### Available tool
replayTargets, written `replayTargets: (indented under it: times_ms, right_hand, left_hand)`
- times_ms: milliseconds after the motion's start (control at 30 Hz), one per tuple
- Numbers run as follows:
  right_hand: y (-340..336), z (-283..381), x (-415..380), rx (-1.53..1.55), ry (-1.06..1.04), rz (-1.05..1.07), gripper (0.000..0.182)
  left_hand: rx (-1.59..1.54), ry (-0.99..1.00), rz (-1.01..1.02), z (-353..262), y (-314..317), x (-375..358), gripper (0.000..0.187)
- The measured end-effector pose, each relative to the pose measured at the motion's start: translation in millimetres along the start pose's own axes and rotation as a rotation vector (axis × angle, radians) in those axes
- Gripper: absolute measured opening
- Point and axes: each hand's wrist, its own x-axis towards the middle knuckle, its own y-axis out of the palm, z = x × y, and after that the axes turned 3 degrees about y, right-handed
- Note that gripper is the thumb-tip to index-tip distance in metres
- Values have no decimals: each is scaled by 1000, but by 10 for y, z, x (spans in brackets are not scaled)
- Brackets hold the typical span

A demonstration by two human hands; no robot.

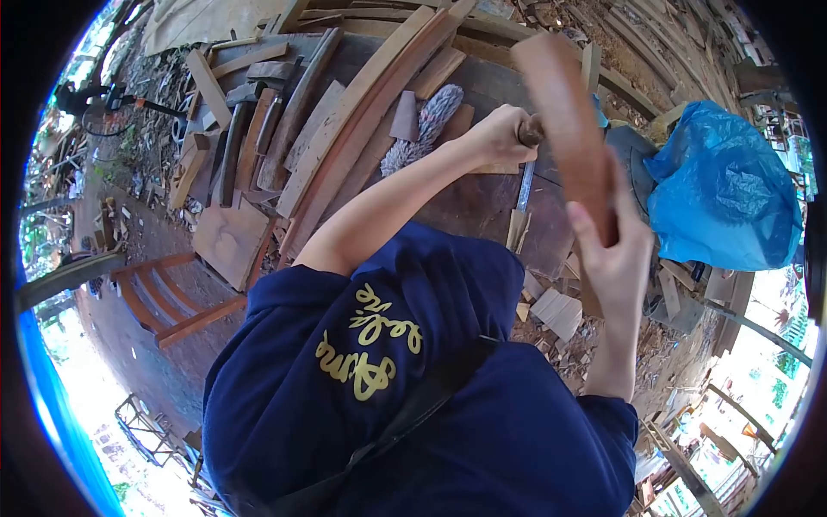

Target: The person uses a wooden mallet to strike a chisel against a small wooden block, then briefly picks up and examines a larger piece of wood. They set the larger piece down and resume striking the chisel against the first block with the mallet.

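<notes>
My left hand [500, 133] is closed around the handle of a chisel [525, 185], its arm stretched out over the dark workbench [469, 207]. The chisel blade points down at a small pale wood piece [517, 231] lying on the bench. My right hand [613, 250] grips a reddish-brown wooden mallet-like block [564, 129], held raised and tilted above and to the right of the chisel handle. My navy shirt [413, 388] with yellow lettering fills the lower view.
Long curved wooden slats [362, 112] and boards lie across the bench's left side, with a striped brush [428, 125] among them. A blue plastic bag [724, 181] sits at right. Wood offcuts [556, 310] litter the ground; a wooden chair frame [164, 302] stands at left.
</notes>
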Motion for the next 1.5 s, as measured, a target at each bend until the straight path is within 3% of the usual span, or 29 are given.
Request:
replayTargets:
  times_ms: [67, 100, 233, 633, 733, 800, 833, 900, 933, 1000, 1067, 1100, 1200, 1233, 1267, 1333, 1400, 1467, 1500]
  right_hand:
    - [-107, 16, -33, 159, -87, -221, 69]
    - [-162, -7, -45, 184, -144, -246, 72]
    - [-175, -52, -116, 220, -158, -214, 73]
    - [-148, -165, -105, 249, -52, -140, 72]
    - [-97, -202, -60, 248, -232, -312, 71]
    - [-40, -191, -78, 239, -90, -177, 69]
    - [66, -260, -22, 40, -79, -74, 67]
    - [116, -283, -40, 28, -12, -23, 66]
    - [128, -284, 19, 20, 38, 35, 66]
    - [61, -267, 35, 46, 24, 25, 66]
    - [-43, -248, 84, 89, -169, -186, 66]
    - [-148, -151, 35, 164, -60, -187, 67]
    - [-147, -151, 46, 207, -140, -260, 68]
    - [10, -270, 69, 91, -97, -170, 67]
    - [75, -295, 57, 89, -98, -174, 67]
    - [150, -266, 81, 17, 33, 21, 65]
    - [32, -229, 70, 46, 56, 44, 63]
    - [-89, -193, 112, 68, -154, -181, 63]
    - [-131, -137, 90, 175, -139, -262, 62]
  left_hand:
    - [233, -330, 146, -226, -53, 95, 14]
    - [184, -286, 63, -214, -28, 90, 14]
    - [183, -267, 77, -203, -28, 88, 14]
    - [171, -277, 34, -246, -35, 79, 12]
    - [206, -279, 36, -231, -15, 81, 13]
    - [176, -250, 21, -216, -10, 79, 14]
    - [177, -250, 21, -219, 2, 68, 14]
    - [37, -42, -137, -227, 40, 73, 19]
    - [49, -33, -149, -206, -7, 126, 19]
    - [123, -310, 40, -198, 0, 81, 19]
    - [129, -295, 41, -221, 16, 109, 19]
    - [181, -315, 60, -237, 22, 123, 18]
    - [241, -339, 71, -215, 36, 150, 18]
    - [248, -344, 62, -193, 52, 157, 19]
    - [248, -339, 63, -123, 101, 147, 19]
    - [39, 91, -168, -70, 168, 165, 22]
    - [45, -37, -87, -112, 110, 88, 24]
    - [292, -326, 98, -237, 40, 162, 25]
    - [296, -356, 85, -247, 47, 163, 25]
